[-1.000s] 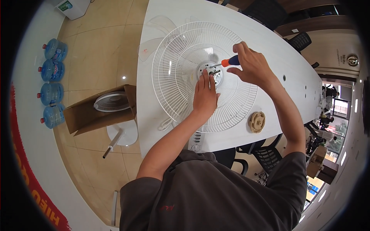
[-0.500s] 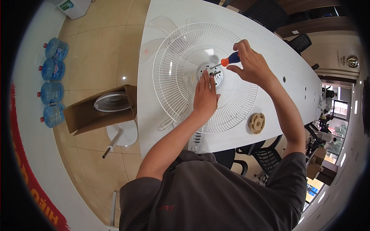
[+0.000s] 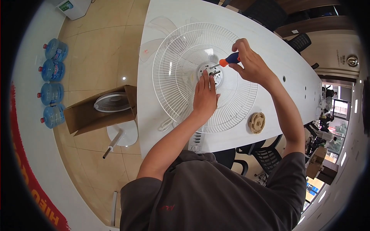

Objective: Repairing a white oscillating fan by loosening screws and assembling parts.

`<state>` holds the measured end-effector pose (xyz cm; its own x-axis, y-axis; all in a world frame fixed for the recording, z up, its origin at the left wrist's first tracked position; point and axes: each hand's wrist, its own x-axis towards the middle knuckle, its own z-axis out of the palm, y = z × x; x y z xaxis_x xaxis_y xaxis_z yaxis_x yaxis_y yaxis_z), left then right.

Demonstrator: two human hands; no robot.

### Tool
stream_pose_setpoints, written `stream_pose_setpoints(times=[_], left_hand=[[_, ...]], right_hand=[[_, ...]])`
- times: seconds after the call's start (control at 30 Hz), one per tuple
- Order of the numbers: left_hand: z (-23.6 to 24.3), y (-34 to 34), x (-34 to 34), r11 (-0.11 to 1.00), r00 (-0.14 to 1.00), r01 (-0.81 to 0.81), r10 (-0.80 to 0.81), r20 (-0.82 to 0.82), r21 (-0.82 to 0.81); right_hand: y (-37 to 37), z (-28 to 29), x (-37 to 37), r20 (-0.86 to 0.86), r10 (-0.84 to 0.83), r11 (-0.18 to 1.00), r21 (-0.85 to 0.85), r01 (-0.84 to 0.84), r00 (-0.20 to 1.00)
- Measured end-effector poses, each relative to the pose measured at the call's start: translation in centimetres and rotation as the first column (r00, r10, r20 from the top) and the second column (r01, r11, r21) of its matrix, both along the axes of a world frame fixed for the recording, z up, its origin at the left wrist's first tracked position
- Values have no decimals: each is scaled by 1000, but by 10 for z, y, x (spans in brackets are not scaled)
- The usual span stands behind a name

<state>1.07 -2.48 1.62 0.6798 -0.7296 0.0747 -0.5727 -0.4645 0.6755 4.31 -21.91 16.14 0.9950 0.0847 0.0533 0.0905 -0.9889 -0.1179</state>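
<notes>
A white wire fan guard (image 3: 169,73) lies on the white table, its round hub plate (image 3: 218,80) in the middle with a metal motor shaft (image 3: 216,73) sticking out. My right hand (image 3: 252,63) grips the blue and orange handle of a screwdriver (image 3: 232,58), whose thin shank slants down to the hub plate near the shaft. Fingers stretched out, my left hand (image 3: 206,98) rests on the guard with its fingertips on the hub beside the shaft. Whether a screw sits under the screwdriver's tip is too small to tell.
Clear fan blades (image 3: 152,49) lie partly under the guard. A beige round part (image 3: 257,123) rests at the right, and a control panel (image 3: 196,142) near the table's front edge. On the floor stand a cardboard box (image 3: 83,115), a white fan stand (image 3: 129,133) and several water bottles (image 3: 52,70).
The screwdriver's handle has shifted slightly, and my right hand's fingers have moved a little around it. My left hand stays on the hub.
</notes>
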Motion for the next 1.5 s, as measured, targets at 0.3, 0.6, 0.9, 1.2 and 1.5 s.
stream_pose_setpoints(times=[0.3, 0.6, 0.9, 1.2, 1.5], left_hand=[[-5, 1, 0, 1000, 1000, -13, 13, 5, -10], [-13, -10, -7, 999, 1000, -10, 9, -20, -41], [-9, 0, 1, 997, 999, 8, -10, 34, 73], [-8, -3, -1, 997, 999, 13, -16, 36, 81], [-5, -1, 0, 1000, 999, -4, 4, 38, 21]], right_hand=[[31, 5, 10, -251, -367, 916, -262, 302, 896], [7, 19, -3, -122, 64, 990, 135, -47, 990], [21, 7, 6, -154, -78, 987, -148, 55, 985], [20, 15, 3, -184, -3, 1000, -27, -2, 983], [33, 6, 8, -162, -245, 959, -184, 215, 956]])
